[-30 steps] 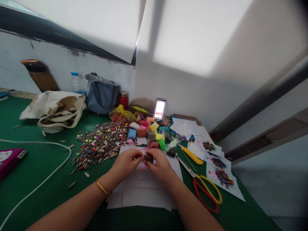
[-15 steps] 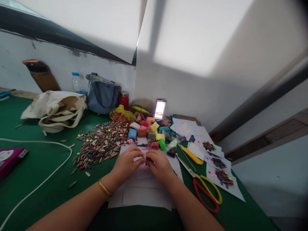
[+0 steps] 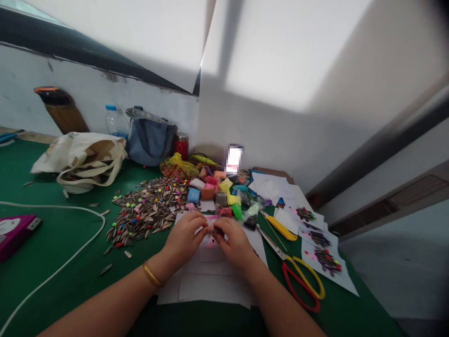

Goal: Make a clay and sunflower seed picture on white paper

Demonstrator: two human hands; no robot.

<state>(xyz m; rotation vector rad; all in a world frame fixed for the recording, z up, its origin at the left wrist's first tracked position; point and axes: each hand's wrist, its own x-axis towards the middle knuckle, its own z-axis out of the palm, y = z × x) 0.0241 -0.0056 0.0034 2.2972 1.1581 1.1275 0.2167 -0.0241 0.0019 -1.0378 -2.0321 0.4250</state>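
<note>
Hands drew closer vs 1 s ago: left hand (image 3: 184,236) & right hand (image 3: 234,241) meet fingertip-to-fingertip, both pinching small dark bit (image 3: 213,230) btwn them, wrists low over paper sheets (image 3: 210,283).

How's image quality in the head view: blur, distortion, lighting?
Head view: strong wide-angle bend along the wall and dark corner top right; hard light-and-shadow bands on that wall, even light on the table; a pixelated patch behind the clay blocks; left hand and right hand sharp, the piece they pinch too small to identify.
</note>
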